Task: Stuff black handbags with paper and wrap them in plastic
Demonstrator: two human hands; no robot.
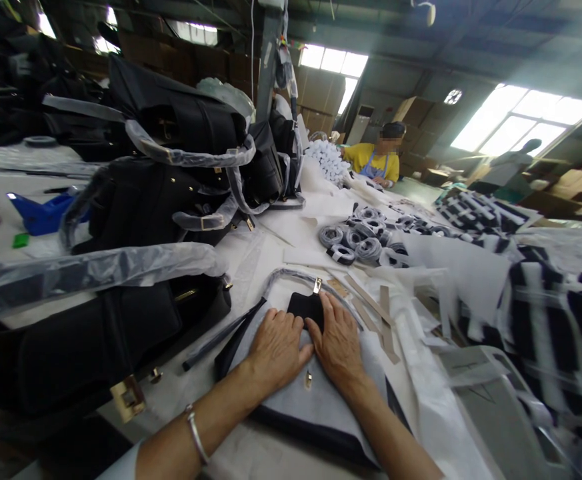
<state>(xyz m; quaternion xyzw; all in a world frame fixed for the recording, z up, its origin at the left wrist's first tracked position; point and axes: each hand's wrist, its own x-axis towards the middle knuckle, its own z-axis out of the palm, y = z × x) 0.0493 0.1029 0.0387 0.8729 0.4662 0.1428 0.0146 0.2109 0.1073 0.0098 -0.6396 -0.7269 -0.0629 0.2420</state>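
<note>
A black handbag (pixel 321 443) lies on the table in front of me, its front covered by a pale protective sheet (pixel 291 407). Both hands meet at its short black flap (pixel 301 305). At the flap's lower left, my left hand (pixel 278 343) is closed, fingers curled over the edge and thumb pointing right. From the right side my right hand (pixel 339 337) grips the flap, thumb on top and fingertips near the gold clasp (pixel 317 285). Below the hands a small gold turn lock (pixel 309 380) shows through the sheet. A plastic-wrapped handle (pixel 285 272) arches behind the flap.
Black handbags (pixel 145 200) with wrapped handles are stacked on the left. Coiled wrapped straps (pixel 358 239) lie beyond my work, cardboard strips (pixel 385 320) to its right. A grey panel (pixel 491 400) and black pieces (pixel 545 320) fill the right. A co-worker (pixel 378 160) sits farther back.
</note>
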